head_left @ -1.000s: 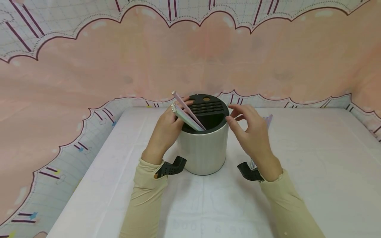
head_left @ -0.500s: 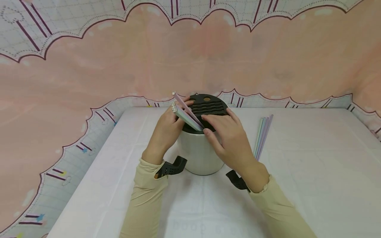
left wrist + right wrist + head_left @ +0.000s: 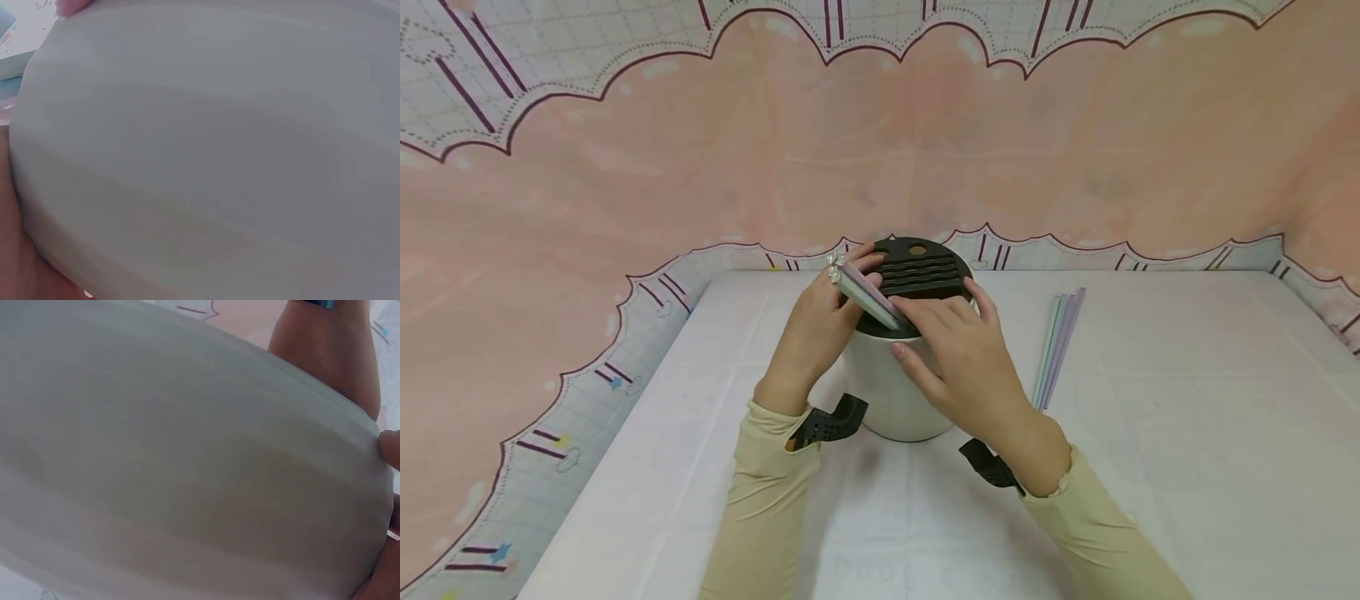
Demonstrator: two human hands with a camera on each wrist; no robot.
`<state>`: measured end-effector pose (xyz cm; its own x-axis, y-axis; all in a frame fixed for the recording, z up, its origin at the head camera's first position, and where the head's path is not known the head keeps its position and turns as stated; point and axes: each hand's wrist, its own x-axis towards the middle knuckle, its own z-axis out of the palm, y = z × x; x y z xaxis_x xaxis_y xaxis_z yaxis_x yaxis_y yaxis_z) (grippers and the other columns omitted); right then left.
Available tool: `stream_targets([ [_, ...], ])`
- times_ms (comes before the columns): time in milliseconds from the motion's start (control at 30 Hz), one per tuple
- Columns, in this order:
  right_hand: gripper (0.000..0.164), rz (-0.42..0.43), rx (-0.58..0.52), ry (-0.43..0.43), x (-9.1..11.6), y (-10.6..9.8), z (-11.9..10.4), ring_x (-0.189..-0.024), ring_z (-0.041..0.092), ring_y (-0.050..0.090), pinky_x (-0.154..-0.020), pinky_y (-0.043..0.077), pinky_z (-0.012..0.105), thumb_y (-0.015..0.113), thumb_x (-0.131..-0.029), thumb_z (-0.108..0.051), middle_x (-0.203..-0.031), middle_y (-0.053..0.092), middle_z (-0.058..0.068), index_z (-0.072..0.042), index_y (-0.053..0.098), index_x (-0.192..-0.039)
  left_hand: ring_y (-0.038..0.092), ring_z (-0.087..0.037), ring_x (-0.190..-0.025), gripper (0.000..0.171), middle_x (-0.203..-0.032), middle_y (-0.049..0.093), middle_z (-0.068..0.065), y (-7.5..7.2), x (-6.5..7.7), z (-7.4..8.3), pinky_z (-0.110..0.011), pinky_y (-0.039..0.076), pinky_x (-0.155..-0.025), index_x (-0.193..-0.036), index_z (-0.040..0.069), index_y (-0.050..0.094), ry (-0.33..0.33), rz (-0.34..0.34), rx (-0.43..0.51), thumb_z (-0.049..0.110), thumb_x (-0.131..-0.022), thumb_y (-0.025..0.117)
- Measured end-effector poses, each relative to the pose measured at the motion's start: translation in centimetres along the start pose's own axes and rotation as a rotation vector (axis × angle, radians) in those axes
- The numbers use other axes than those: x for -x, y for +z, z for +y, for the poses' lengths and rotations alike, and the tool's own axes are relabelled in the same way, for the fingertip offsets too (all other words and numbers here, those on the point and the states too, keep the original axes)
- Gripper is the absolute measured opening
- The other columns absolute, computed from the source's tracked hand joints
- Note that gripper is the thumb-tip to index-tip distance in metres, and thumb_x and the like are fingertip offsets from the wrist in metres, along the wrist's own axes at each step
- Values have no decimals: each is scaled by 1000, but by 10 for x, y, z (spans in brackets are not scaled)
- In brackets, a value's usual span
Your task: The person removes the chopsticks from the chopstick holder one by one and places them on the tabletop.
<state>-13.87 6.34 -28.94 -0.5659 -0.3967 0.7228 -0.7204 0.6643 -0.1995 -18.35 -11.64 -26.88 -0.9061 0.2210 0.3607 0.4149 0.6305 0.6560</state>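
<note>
A round white holder (image 3: 887,392) with a black slotted top (image 3: 921,265) stands upright on the table. Two slim pastel sticks (image 3: 868,296) with sparkly ends lean left out of its front opening, side by side. My left hand (image 3: 812,333) grips the holder's left side, fingers round the rim by the sticks. Reaching over from the right, my right hand (image 3: 970,358) has its fingertips at the opening, beside the sticks, its thumb low at the front rim. The holder's white wall (image 3: 206,150) fills most of the left wrist view, and its wall (image 3: 187,450) most of the right wrist view.
Several more pastel sticks (image 3: 1057,346) lie in a bundle on the white tabletop (image 3: 1187,433), right of the holder. A peach patterned curtain (image 3: 880,150) hangs behind the table.
My right hand has moved left from the holder's right rim to its opening. The pink stick's end has dropped and now lies close along the pale green one. The left hand stays put.
</note>
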Motion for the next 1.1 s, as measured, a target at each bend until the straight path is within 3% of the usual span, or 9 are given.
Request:
stream_targets([
  [167,38,-2,-25,22,-2,0,2,-97,19,51,-104,12,47,53,-88,-33,-105,61,3,-8,57,-116,27,2,-124,46,-133,30,30,-1,-1,1,-34,30,-99,-126,30,50,-16,-4,17,53,-90,36],
  [433,28,36,-76,77,-6,1,2,-90,18,52,-104,13,44,53,-88,-30,-93,61,3,-6,59,-101,27,3,-124,44,-132,31,29,-2,-5,-1,-33,29,-99,-126,28,51,7,-12,20,51,-91,35],
  [767,27,73,-77,114,-8,2,0,-88,20,53,-105,15,42,59,-85,-26,-89,60,5,-3,58,-98,25,0,-126,40,-135,32,25,-4,-6,-1,-36,28,-100,-126,27,51,19,-23,10,45,-93,36],
  [1100,20,91,-116,143,-7,3,-6,-87,19,53,-104,15,40,52,-89,-21,-88,59,5,-3,56,-98,27,-3,-126,45,-135,33,23,-8,-1,-2,-38,31,-98,-127,26,50,20,-31,15,50,-91,36],
])
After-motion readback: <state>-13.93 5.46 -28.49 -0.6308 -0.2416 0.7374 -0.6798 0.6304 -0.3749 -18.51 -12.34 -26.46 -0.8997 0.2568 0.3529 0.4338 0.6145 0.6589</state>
